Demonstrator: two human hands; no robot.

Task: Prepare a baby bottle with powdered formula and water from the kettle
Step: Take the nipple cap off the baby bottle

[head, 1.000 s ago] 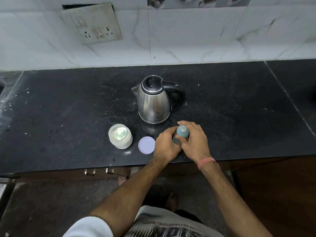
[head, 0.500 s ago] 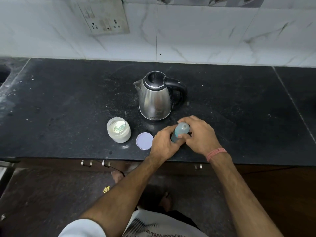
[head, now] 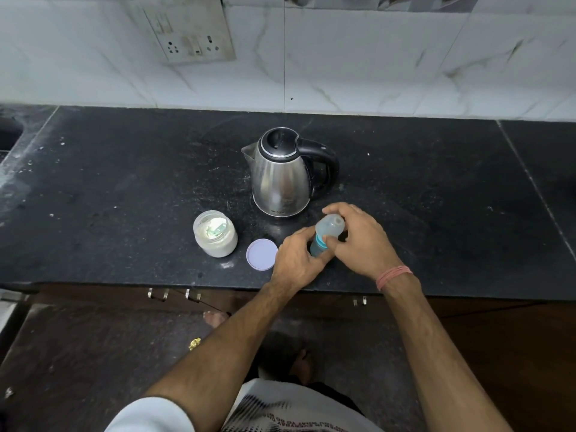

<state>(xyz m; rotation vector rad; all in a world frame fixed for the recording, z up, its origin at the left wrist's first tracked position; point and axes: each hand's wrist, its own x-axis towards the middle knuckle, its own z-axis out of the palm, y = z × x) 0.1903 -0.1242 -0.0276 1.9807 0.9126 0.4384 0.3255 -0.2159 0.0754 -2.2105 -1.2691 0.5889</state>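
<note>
A small baby bottle [head: 318, 244] with a blue collar stands near the counter's front edge, in front of the steel kettle [head: 282, 176]. My left hand [head: 296, 260] grips the bottle's body low down. My right hand [head: 361, 241] is closed on its clear dome cap [head: 330, 226], which looks lifted slightly above the blue collar. Left of the hands stands an open jar [head: 215, 236] of white powdered formula with a scoop inside. The jar's pale purple lid [head: 261, 254] lies flat between the jar and my left hand.
The black stone counter [head: 124, 188] runs to a white tiled wall with a socket plate [head: 190, 29]. A sink edge [head: 9, 132] shows at far left. Cabinet handles [head: 162, 294] sit under the counter's front edge.
The clear cap now shows more fully in my right hand, raised off the blue collar. The view has moved closer to the counter. Kettle, jar and lid stay in place.
</note>
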